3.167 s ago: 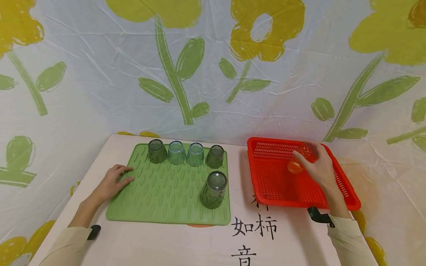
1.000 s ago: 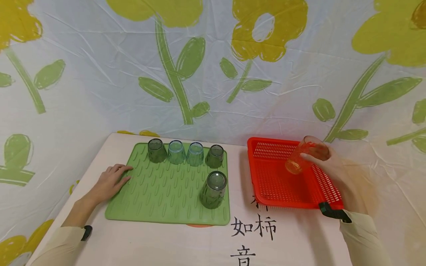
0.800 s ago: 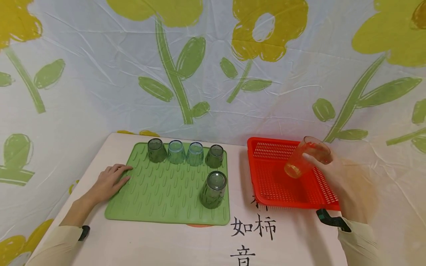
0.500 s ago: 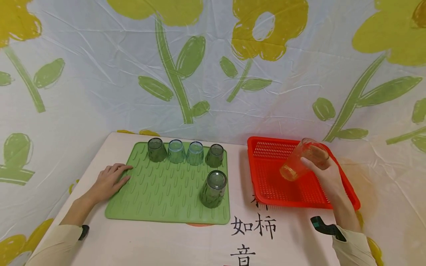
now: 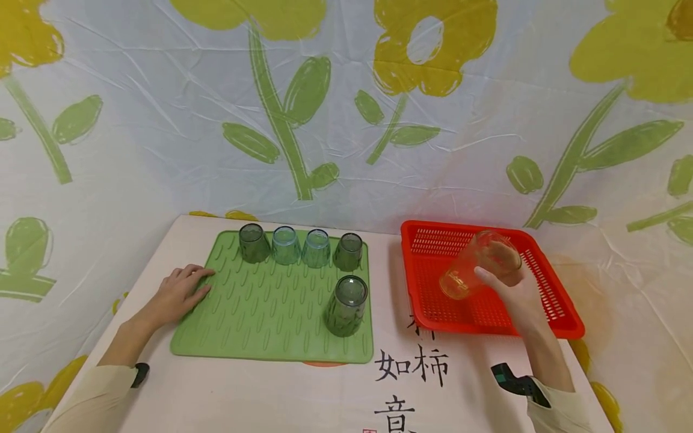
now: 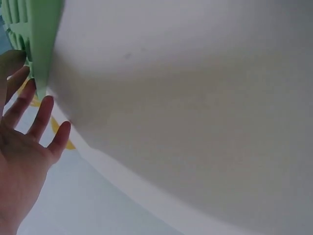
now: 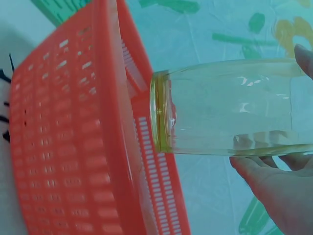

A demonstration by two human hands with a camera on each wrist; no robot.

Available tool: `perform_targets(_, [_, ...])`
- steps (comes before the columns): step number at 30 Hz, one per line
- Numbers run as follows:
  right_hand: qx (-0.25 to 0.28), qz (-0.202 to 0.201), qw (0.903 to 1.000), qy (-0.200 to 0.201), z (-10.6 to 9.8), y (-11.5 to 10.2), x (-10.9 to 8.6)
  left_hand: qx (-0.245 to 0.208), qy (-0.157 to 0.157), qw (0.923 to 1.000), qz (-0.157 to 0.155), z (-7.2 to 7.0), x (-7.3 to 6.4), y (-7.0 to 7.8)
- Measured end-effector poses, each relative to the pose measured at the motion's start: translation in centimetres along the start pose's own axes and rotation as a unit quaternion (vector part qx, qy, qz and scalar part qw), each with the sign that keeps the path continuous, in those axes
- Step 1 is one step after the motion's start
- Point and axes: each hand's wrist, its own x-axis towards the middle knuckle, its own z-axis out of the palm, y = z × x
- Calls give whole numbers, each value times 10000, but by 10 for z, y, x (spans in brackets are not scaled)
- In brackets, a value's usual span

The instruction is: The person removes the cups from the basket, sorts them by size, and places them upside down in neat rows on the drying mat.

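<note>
My right hand (image 5: 511, 285) grips a clear, yellow-tinted drinking glass (image 5: 465, 273) near one end. It is tilted above the red plastic basket (image 5: 414, 288), its thick base towards the lower left. In the right wrist view, the glass (image 7: 220, 107) lies across the view just over the basket's wall, thumb on one side and fingers on the other. My left hand (image 5: 175, 294) rests at the left edge of the green ridged drying mat (image 5: 243, 319), fingers relaxed. The left wrist view shows fingertips (image 6: 46, 105) at the mat's edge (image 6: 44, 44).
Along the mat's back edge stand upturned glasses: a grey one (image 5: 253, 243), two blue ones (image 5: 285, 246) and another grey one (image 5: 348, 252). A taller grey glass (image 5: 346, 307) stands at the mat's right side. Flowered cloth (image 5: 346, 120) hangs behind the table.
My right hand has raised the yellow-tinted glass from inside the basket. Over the last second it carried the glass left and a little nearer me. My left hand barely moved.
</note>
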Motion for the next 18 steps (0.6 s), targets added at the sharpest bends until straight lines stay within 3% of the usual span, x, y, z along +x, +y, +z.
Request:
perform_targets(10, [787, -560, 9949, -275, 17, -7, -8, -381, 501, 9979, 158, -2, 6, 13])
perform_targets(18, [985, -595, 9930, -282, 28, -15, -15, -739, 935, 9926, 250, -7, 19, 46])
